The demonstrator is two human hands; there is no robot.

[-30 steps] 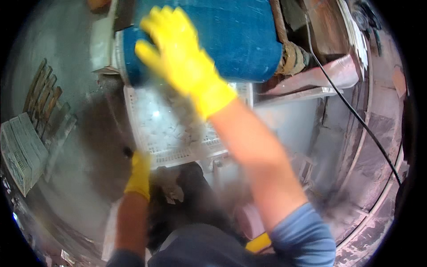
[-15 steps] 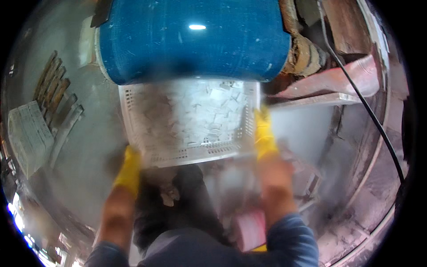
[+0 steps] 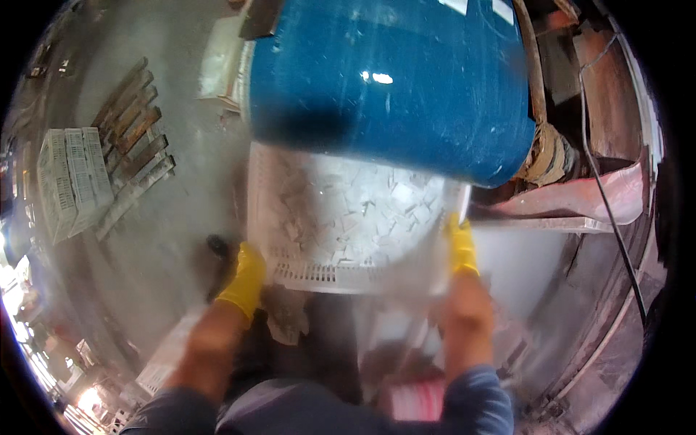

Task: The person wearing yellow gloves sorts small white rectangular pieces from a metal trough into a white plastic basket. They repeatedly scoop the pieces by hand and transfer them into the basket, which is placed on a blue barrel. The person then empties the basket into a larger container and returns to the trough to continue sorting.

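Note:
In front of me is a white plastic crate with slotted walls, its far side beneath the edge of a blue belt roller. Many small, pale, flat pieces lie loose in the crate. My left hand, in a yellow glove, grips the crate's near left side. On the right side, my right hand, gloved in yellow too, has its fingers closed over the rim. Motion blur and a smeary haze soften the crate's outline and hide the exact fingertips.
White crates are stacked on the left beside a wooden slatted pallet. To the right, a pale ledge runs under a reddish guard, and a black cable hangs down. A pink-and-white striped object sits low near my right arm.
My view has swung, so belt, crate and surroundings appear farther right and lower. Both hands keep their hold on the crate, which stays at the belt's end.

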